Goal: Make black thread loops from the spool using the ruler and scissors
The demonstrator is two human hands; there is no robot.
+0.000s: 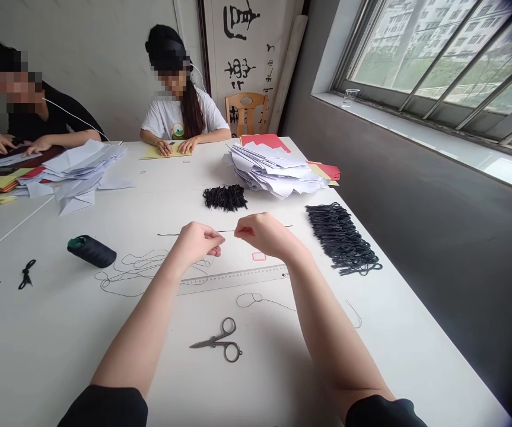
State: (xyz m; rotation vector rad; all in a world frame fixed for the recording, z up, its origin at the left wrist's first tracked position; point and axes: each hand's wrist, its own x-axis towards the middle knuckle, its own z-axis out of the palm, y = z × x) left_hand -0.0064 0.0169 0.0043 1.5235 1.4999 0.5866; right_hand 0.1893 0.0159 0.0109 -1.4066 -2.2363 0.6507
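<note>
My left hand (200, 242) and my right hand (258, 231) are raised over the table, fingertips pinched and a short gap apart. Whatever they pinch is too fine to make out. A straight black cord (226, 230) runs behind both hands, its ends showing on either side; whether the fingers touch it I cannot tell. Loose loops of thin dark thread (126, 276) spread from a black spool (92, 251) toward my left hand. A clear ruler (238, 277) lies below the hands. Nearer me are scissors (215, 342), partly opened, and a curled thread (251, 300).
Black knotted loops lie in a small bundle (225, 197) and a long row (342, 238). White papers (276, 169) are piled at the back right, another paper stack (82, 163) at the left. A single black loop (26, 274) sits far left. Two other people work across the table.
</note>
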